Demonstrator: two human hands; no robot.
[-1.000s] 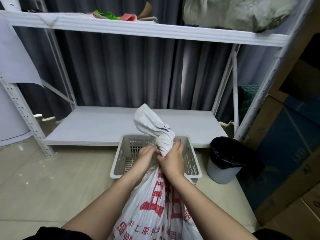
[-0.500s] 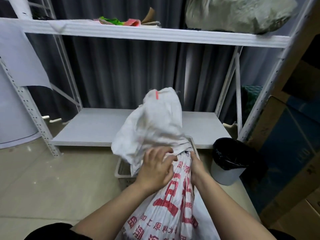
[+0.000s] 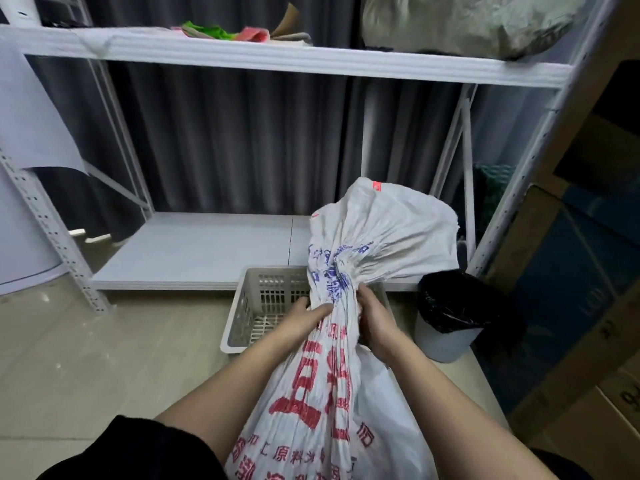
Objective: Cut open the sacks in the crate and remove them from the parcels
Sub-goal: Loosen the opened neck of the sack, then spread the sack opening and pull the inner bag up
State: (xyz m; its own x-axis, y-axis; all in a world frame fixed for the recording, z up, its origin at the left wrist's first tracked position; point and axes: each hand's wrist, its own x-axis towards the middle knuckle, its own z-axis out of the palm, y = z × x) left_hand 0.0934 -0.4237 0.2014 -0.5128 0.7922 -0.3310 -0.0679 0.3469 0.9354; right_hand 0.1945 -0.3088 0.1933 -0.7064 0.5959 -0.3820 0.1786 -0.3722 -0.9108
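A white woven sack point(image 3: 332, 393) with red print rises from the near edge, its neck bunched over the crate point(image 3: 256, 306). The left hand point(image 3: 304, 315) and right hand point(image 3: 374, 322) both have fingers curled around that gathered neck. The crate looks empty, though the sack hides its right half. A black-lined bin point(image 3: 450, 317) stands just right.
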